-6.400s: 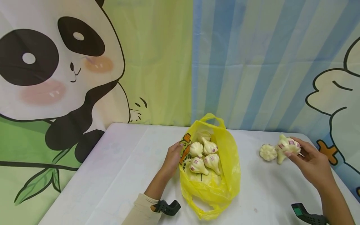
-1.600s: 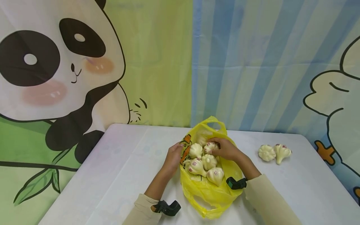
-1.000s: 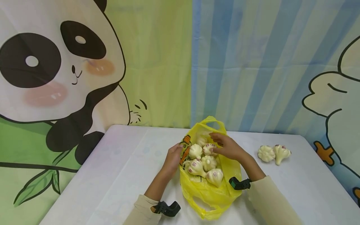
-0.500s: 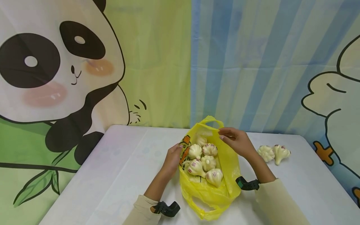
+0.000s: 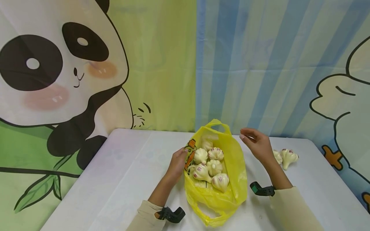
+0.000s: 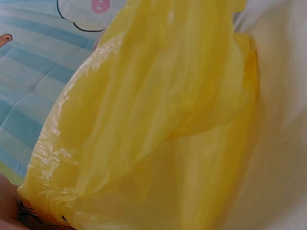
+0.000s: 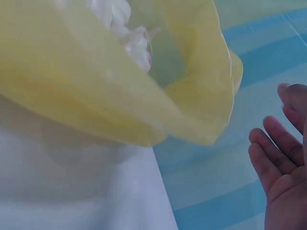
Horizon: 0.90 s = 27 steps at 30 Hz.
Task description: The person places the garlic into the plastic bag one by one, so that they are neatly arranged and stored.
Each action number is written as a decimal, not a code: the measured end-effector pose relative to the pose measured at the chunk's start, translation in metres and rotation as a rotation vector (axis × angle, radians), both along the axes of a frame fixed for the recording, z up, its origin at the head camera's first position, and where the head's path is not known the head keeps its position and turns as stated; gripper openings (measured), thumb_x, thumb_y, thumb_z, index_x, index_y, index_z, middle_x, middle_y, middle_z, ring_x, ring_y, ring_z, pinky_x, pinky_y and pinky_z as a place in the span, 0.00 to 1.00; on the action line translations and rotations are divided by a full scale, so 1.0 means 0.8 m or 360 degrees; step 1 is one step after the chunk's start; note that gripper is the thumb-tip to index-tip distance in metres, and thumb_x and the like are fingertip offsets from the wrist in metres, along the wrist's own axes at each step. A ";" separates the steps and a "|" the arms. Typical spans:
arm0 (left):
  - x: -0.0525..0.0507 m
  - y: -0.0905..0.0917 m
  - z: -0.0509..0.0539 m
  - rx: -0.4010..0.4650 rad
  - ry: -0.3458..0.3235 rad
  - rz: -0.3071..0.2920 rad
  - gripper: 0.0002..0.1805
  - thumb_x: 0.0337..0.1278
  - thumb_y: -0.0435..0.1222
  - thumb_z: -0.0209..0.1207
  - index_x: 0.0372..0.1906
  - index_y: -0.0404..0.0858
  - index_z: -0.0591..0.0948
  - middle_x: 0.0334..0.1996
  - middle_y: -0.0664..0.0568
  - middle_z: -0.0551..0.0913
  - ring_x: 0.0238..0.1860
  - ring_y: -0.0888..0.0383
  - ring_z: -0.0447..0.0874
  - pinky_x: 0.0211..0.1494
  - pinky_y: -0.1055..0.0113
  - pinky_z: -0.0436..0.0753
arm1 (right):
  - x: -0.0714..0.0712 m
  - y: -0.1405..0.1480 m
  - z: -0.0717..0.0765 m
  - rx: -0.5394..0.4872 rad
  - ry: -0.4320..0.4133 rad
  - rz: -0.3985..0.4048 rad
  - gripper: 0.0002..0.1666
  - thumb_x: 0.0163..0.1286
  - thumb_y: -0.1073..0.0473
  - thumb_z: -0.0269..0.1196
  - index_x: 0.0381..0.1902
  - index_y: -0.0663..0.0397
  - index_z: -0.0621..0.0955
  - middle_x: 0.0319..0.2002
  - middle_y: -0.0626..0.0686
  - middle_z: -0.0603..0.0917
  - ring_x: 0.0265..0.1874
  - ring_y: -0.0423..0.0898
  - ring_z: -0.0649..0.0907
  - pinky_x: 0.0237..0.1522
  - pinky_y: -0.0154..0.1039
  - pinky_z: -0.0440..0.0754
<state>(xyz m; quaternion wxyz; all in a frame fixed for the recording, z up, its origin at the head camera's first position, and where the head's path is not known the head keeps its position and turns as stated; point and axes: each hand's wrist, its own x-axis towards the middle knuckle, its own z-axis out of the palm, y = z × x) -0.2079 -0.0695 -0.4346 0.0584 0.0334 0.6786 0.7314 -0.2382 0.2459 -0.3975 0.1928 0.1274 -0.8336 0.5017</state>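
A yellow plastic bag (image 5: pixel 235 179) lies on the table with its mouth spread, and several garlic bulbs (image 5: pixel 214 167) sit inside. My left hand (image 5: pixel 177 163) grips the bag's left edge by the printed orange patch. To the bag's right, my right hand (image 5: pixel 258 146) is raised over the table, holding nothing, its fingers loosely bent. In the right wrist view the right hand (image 7: pixel 283 167) shows an empty palm beside the bag (image 7: pixel 201 105). Two more garlic bulbs (image 5: pixel 289 158) lie on the table at the right, one partly hidden behind the right hand.
The white table (image 5: pixel 121 179) ends at a back edge against a hanging cloth backdrop (image 5: pixel 231 64) with panda and cloud prints. Dark wrist cameras (image 5: pixel 172 214) are strapped to both wrists. A bag handle loop (image 5: pixel 212 211) points toward the front.
Earlier the right hand held a garlic bulb at the right, then set a bulb in the bag. It has since let go and moved out rightward. The left hand stays on the bag.
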 end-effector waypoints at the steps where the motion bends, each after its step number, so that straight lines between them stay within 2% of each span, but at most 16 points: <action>1: 0.000 0.000 0.000 0.0000 0.0000 -0.0002 0.25 0.78 0.43 0.40 0.66 0.30 0.71 0.53 0.39 0.80 0.54 0.45 0.78 0.59 0.51 0.75 | 0.000 0.003 -0.001 -0.0049 0.0008 -0.0022 0.21 0.70 0.55 0.63 0.57 0.61 0.79 0.53 0.58 0.81 0.53 0.42 0.80 0.50 0.24 0.75; 4: 0.001 0.000 0.001 0.0011 0.0010 -0.0011 0.25 0.78 0.42 0.39 0.66 0.29 0.70 0.54 0.37 0.79 0.55 0.43 0.77 0.59 0.49 0.74 | 0.001 0.013 -0.005 -0.0246 0.0025 -0.0118 0.21 0.70 0.57 0.63 0.57 0.63 0.79 0.53 0.57 0.81 0.52 0.36 0.79 0.50 0.24 0.75; 8: 0.000 0.000 0.002 0.0011 0.0006 -0.0008 0.25 0.78 0.42 0.39 0.66 0.29 0.70 0.54 0.37 0.79 0.55 0.44 0.77 0.59 0.49 0.74 | 0.000 0.028 -0.013 -0.0500 -0.0002 -0.0276 0.23 0.69 0.59 0.64 0.58 0.65 0.78 0.53 0.54 0.81 0.52 0.36 0.79 0.50 0.24 0.75; 14: -0.002 0.001 0.000 -0.0013 -0.0010 0.0021 0.25 0.77 0.42 0.40 0.66 0.30 0.71 0.52 0.39 0.80 0.53 0.47 0.78 0.58 0.52 0.75 | 0.002 0.050 -0.028 -0.0431 -0.0034 -0.0503 0.25 0.68 0.52 0.65 0.58 0.59 0.79 0.53 0.50 0.81 0.54 0.36 0.78 0.50 0.23 0.75; 17: -0.002 0.001 -0.001 -0.0023 -0.0011 0.0023 0.25 0.77 0.41 0.40 0.65 0.30 0.72 0.51 0.40 0.80 0.52 0.48 0.78 0.58 0.53 0.75 | 0.004 0.064 -0.038 -0.0444 -0.0036 -0.0551 0.24 0.67 0.52 0.66 0.58 0.57 0.80 0.53 0.49 0.80 0.54 0.36 0.78 0.50 0.23 0.75; 19: -0.002 0.002 -0.001 -0.0018 -0.0002 0.0016 0.25 0.77 0.41 0.39 0.65 0.29 0.72 0.52 0.40 0.80 0.53 0.48 0.78 0.58 0.54 0.75 | 0.006 0.073 -0.043 -0.0457 -0.0083 -0.0596 0.24 0.68 0.53 0.65 0.58 0.58 0.79 0.54 0.50 0.80 0.55 0.39 0.78 0.50 0.24 0.75; 24: 0.000 0.002 0.001 -0.0016 -0.0003 0.0023 0.24 0.77 0.41 0.39 0.65 0.30 0.71 0.52 0.40 0.80 0.53 0.48 0.78 0.58 0.54 0.76 | -0.008 0.117 -0.085 -0.0348 -0.0120 -0.0658 0.29 0.65 0.46 0.66 0.60 0.54 0.79 0.54 0.48 0.79 0.56 0.37 0.77 0.50 0.23 0.74; 26: 0.001 0.002 0.001 -0.0016 -0.0008 0.0025 0.24 0.77 0.41 0.39 0.65 0.30 0.72 0.52 0.40 0.80 0.52 0.48 0.78 0.58 0.53 0.76 | -0.005 0.122 -0.089 -0.0313 -0.0126 -0.0676 0.30 0.65 0.46 0.67 0.61 0.54 0.78 0.55 0.49 0.78 0.57 0.37 0.76 0.53 0.24 0.73; 27: 0.001 0.001 0.001 -0.0018 -0.0005 0.0025 0.25 0.77 0.41 0.39 0.65 0.30 0.72 0.52 0.40 0.80 0.52 0.48 0.78 0.58 0.53 0.76 | -0.001 0.120 -0.086 -0.0302 -0.0144 -0.0691 0.30 0.66 0.46 0.66 0.61 0.55 0.78 0.55 0.50 0.78 0.57 0.38 0.76 0.54 0.25 0.72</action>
